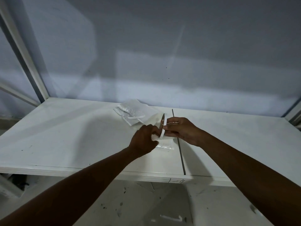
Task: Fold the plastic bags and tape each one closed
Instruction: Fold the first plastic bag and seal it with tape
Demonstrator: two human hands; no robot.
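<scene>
Your two hands meet over the middle of the white table [65, 136], and most of what matters is hidden under them. Your right hand [180, 129] grips the tape roll [162, 126], fingers curled round it, and holds it on edge with its flat side facing left. Your left hand [145, 141] is closed, with thumb and forefinger pinching a small white piece against the roll's lower rim, seemingly the loose tape end [154, 137].

The folded plastic bag [166, 145] lies flat on the table directly beneath both hands. Only its near right corner shows, and your left knuckles and the roll cover the rest.

Behind the roll, towards the wall, sits a pile of folded bags [132, 111] with a white strip across the top one. The roll's upper rim overlaps the pile's right corner in the view, and you cannot tell whether they touch.

A dark seam [180, 149] runs front to back through the tabletop, just right of the bag and under your right wrist. A pale metal post [24, 54] rises at the table's far left corner against the grey wall [162, 46]. On the spotted floor [146, 201] below the front edge lies a curled white strip [171, 217].

There is a dark scribble [176, 181] on the table's front edge near the seam, too small to read. You can see no brand or label on the roll or bags.
</scene>
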